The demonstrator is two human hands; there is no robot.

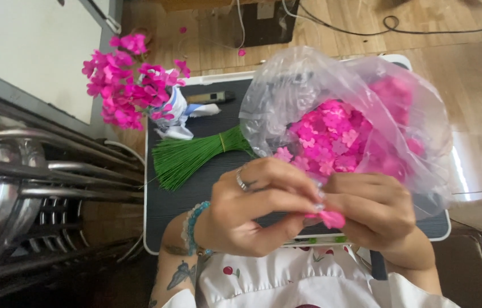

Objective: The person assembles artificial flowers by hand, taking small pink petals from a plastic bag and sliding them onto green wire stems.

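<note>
Close together above the near edge of a dark table (195, 194), a person's left hand (252, 208) and right hand (375, 211) pinch one small pink petal piece (332, 218) between their fingers, which are closed narrowly on it from both sides. Just beyond the knuckles lies a clear plastic bag (286, 97) of loose pink blossoms (332, 137), nearer the right hand. A bundle of green wire stems (195, 157) lies to the left, its length running from lower left toward the bag, with a finished pink bouquet (127, 80) behind it.
</note>
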